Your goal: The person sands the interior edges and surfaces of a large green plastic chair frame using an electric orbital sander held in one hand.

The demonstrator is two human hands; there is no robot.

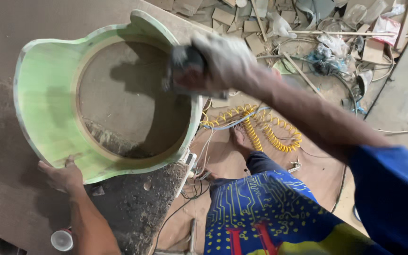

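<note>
Head view: right hand [225, 59] motion-blurred over tool [185, 71]

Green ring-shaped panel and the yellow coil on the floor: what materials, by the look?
Green panel: probably wood board or plywood, matte green-tinted face with streaky grain, pale raw edge around the round cutout. Yellow coiled hose: likely flexible plastic air line, glossy and springy-looking. Right hand holds a blurred tool on the rim.
</note>
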